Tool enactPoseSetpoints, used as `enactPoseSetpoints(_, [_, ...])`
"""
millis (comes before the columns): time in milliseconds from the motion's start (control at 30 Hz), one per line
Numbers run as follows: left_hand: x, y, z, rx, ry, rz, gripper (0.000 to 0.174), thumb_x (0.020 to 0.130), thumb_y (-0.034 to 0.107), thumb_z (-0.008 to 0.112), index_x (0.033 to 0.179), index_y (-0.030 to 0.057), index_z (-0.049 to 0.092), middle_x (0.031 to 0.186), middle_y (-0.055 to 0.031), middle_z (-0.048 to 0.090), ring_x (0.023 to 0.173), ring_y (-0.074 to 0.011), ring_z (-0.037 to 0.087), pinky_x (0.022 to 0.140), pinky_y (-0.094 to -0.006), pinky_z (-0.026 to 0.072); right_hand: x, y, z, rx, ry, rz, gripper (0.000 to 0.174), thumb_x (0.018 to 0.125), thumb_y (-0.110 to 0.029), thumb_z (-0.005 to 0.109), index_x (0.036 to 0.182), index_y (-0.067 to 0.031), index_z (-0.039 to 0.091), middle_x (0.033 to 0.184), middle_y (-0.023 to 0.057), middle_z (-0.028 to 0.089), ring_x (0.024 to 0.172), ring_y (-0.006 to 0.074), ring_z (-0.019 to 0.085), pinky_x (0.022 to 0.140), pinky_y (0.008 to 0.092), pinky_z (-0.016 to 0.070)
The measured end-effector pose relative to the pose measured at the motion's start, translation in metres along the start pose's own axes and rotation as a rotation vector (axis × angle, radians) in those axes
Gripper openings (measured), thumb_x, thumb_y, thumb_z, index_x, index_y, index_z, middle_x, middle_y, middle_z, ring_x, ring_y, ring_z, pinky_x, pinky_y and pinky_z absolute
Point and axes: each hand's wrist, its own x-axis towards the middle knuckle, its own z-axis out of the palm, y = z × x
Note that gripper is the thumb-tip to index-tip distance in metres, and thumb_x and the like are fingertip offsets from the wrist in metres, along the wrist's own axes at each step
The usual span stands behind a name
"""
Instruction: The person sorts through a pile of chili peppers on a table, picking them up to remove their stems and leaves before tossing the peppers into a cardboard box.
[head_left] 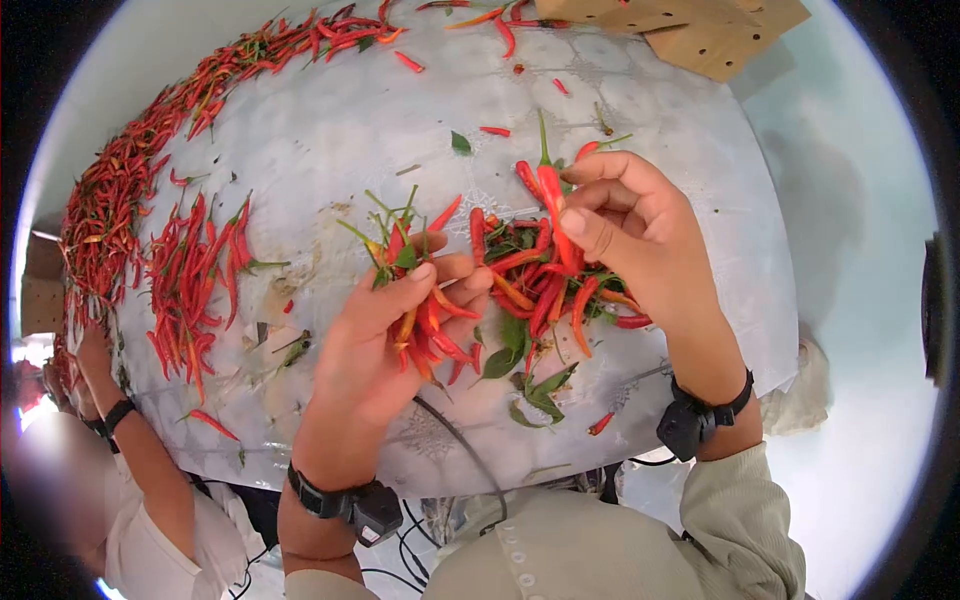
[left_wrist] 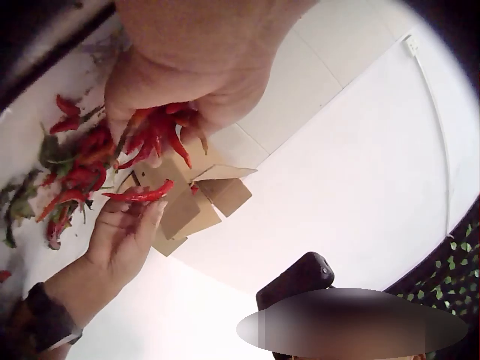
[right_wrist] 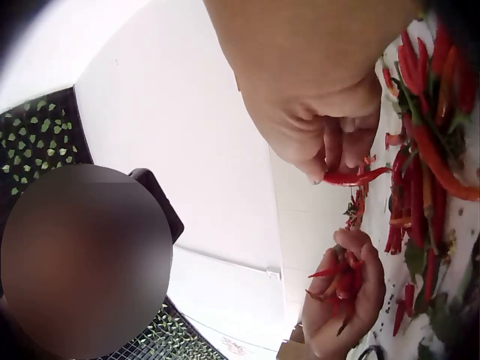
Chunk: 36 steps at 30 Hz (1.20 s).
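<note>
My left hand point(head_left: 372, 325) grips a bunch of red and orange chili peppers point(head_left: 432, 335), their green stems poking up past the thumb and their tips hanging below. Between thumb and fingers, my right hand point(head_left: 640, 230) pinches a single red chili pepper point(head_left: 556, 215) with its green stem upward. In the right wrist view that same chili point(right_wrist: 352, 178) sticks out from the fingertips. Below and between both hands lies a loose pile of chilies point(head_left: 545, 290) mixed with green leaves point(head_left: 505, 355).
A sorted-looking heap of chilies point(head_left: 195, 280) lies left of my left hand. A long bank of chilies point(head_left: 120, 190) runs along the table's far left edge. Cardboard boxes point(head_left: 715, 45) stand at the back right. At lower left another person's arm point(head_left: 150, 450) reaches to the bank.
</note>
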Motion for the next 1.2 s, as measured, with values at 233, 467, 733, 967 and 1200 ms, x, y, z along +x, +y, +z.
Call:
enactPoseSetpoints(233, [0.000, -0.005, 0.004, 0.216, -0.013, 0.054, 0.034, 0.089, 0.009, 0.054, 0.121, 0.0007, 0.047, 0.107, -0.0142, 0.062, 0.100, -0.0259, 0.062, 0.086, -0.0388, 0.0521, -0.010, 0.003, 0.021, -0.025, -0.092, -0.131, 0.030, 0.082, -0.006, 0.067, 0.108, 0.0009, 0.054, 0.089, 0.0094, 0.065, 0.078, 0.0106, 0.062, 0.068, 0.0231, 0.0497])
enactPoseSetpoints(467, [0.000, -0.006, 0.007, 0.351, 0.032, 0.088, 0.040, 0.082, 0.003, 0.062, 0.119, -0.0010, 0.046, 0.098, -0.0108, 0.062, 0.088, -0.0197, 0.062, 0.076, -0.0340, 0.0532, -0.019, 0.006, 0.036, -0.223, -0.168, -0.235, 0.020, 0.079, -0.001, 0.065, 0.098, 0.0005, 0.059, 0.088, 0.0080, 0.067, 0.078, 0.0114, 0.065, 0.068, 0.0237, 0.0511])
enactPoseSetpoints(733, [-0.001, -0.002, 0.007, 0.269, 0.026, 0.107, 0.038, 0.080, 0.003, 0.064, 0.114, 0.0014, 0.048, 0.092, -0.0087, 0.062, 0.081, -0.0171, 0.061, 0.071, -0.0302, 0.0511, -0.022, -0.004, 0.040, -0.301, -0.169, -0.183, 0.022, 0.076, -0.002, 0.069, 0.095, -0.0007, 0.060, 0.081, 0.0059, 0.066, 0.074, 0.0110, 0.064, 0.064, 0.0241, 0.0514])
enactPoseSetpoints(967, [-0.002, 0.000, 0.010, 0.286, 0.071, 0.138, 0.037, 0.073, 0.004, 0.072, 0.104, 0.0055, 0.052, 0.088, -0.0060, 0.063, 0.077, -0.0141, 0.061, 0.069, -0.0282, 0.0487, -0.021, 0.007, 0.036, -0.397, -0.182, -0.370, 0.018, 0.073, -0.005, 0.071, 0.087, -0.0023, 0.061, 0.074, 0.0065, 0.064, 0.064, 0.0148, 0.063, 0.057, 0.0257, 0.0486])
enactPoseSetpoints(1200, [-0.001, -0.004, 0.009, 0.257, 0.097, 0.167, 0.039, 0.070, 0.002, 0.073, 0.104, 0.0051, 0.053, 0.088, -0.0078, 0.063, 0.077, -0.0154, 0.061, 0.069, -0.0289, 0.0485, -0.025, 0.006, 0.039, -0.432, -0.172, -0.347, 0.020, 0.072, -0.012, 0.073, 0.086, -0.0045, 0.061, 0.072, 0.0077, 0.062, 0.064, 0.0199, 0.062, 0.058, 0.0299, 0.0476])
